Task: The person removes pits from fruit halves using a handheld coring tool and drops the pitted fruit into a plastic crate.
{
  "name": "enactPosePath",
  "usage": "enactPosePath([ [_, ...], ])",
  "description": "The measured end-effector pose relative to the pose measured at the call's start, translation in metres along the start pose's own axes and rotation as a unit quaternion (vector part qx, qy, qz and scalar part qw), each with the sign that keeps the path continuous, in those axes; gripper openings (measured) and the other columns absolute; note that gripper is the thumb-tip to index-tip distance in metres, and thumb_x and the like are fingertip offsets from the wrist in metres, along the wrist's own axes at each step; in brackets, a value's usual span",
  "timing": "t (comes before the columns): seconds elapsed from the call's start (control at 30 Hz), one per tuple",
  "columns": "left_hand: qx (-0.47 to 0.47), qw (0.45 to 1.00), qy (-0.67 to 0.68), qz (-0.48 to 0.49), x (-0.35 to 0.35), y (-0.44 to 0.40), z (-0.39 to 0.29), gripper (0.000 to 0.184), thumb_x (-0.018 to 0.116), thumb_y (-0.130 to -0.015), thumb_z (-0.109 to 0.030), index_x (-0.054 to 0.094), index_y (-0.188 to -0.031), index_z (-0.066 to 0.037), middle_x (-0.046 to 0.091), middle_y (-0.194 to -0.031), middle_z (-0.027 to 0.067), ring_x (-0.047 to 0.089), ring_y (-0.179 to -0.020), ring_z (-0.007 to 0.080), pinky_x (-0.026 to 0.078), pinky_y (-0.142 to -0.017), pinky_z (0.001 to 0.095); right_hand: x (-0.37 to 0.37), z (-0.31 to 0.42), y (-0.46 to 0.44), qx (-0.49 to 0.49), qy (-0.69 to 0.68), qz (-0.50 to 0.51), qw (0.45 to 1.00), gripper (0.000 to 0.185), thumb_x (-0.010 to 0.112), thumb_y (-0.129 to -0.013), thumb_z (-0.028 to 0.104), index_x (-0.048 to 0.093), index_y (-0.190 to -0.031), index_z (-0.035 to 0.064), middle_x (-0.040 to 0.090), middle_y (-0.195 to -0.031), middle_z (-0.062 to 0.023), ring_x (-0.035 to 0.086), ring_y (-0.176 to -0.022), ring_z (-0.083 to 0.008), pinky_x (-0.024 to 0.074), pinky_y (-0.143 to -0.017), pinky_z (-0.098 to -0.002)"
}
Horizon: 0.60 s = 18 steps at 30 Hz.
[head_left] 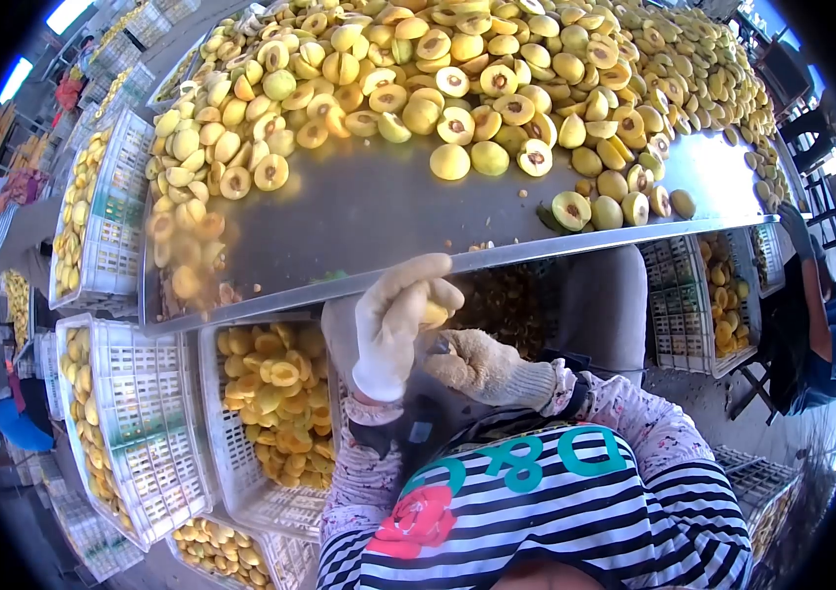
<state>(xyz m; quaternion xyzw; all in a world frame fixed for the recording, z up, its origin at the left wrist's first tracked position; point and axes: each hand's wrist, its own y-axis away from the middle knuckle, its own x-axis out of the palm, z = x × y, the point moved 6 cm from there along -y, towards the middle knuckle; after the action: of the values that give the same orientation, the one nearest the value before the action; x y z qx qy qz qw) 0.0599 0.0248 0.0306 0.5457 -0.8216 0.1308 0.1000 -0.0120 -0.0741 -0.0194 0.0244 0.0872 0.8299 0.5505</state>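
My left hand, in a pale glove with a white cuff, is closed on a yellow fruit piece just below the metal table's front edge. Close beside it on the right, my right hand, in a thicker knitted glove, is closed; a small greyish thing shows at its fingertips, too little to name. Yellow fruits, many halved and some with brown pits, are heaped over the back of the metal table. Below my hands, a dark container holds brown bits, partly hidden.
A white crate of halved fruit stands left of my lap, with more crates further left. Another crate stands under the table's right side. My grey-clad knee is below the edge. Other people are at both sides.
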Motion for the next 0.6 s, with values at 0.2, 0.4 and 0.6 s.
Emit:
enactPosePath([
  [0.2,0.04,0.971,0.233,-0.039,-0.002,0.006,0.015,0.031,0.045,-0.099,-0.009,0.068,-0.12,-0.001,0.069,-0.081,0.0104,0.066,-0.075,0.0252,0.056,-0.074,0.0374,0.024,-0.003,0.015,0.178,-0.355,0.147,0.906,0.04,0.048,-0.106,0.046,0.048,-0.083,0.0134,0.041,-0.058,0.0038,0.034,-0.044,-0.008,0.0252,-0.04,-0.025],
  [0.4,-0.003,0.951,0.282,0.124,-0.005,0.004,0.018,0.031,0.051,-0.092,-0.009,0.066,-0.114,0.007,0.07,-0.083,0.0158,0.066,-0.076,0.0262,0.055,-0.073,0.0387,0.042,0.015,0.032,0.22,-0.537,0.247,0.776,0.048,0.043,-0.101,0.061,0.044,-0.085,0.0156,0.037,-0.057,0.0064,0.029,-0.041,-0.0046,0.0275,-0.036,-0.0219],
  [0.6,-0.003,0.903,0.382,0.195,0.016,0.001,0.013,0.031,0.052,-0.097,-0.017,0.065,-0.116,0.004,0.064,-0.074,0.0127,0.063,-0.071,0.0276,0.053,-0.068,0.0382,0.051,0.02,0.035,0.139,-0.647,0.34,0.668,0.052,0.047,-0.097,0.066,0.048,-0.086,0.0153,0.036,-0.054,0.0069,0.03,-0.042,-0.0039,0.028,-0.039,-0.0218],
])
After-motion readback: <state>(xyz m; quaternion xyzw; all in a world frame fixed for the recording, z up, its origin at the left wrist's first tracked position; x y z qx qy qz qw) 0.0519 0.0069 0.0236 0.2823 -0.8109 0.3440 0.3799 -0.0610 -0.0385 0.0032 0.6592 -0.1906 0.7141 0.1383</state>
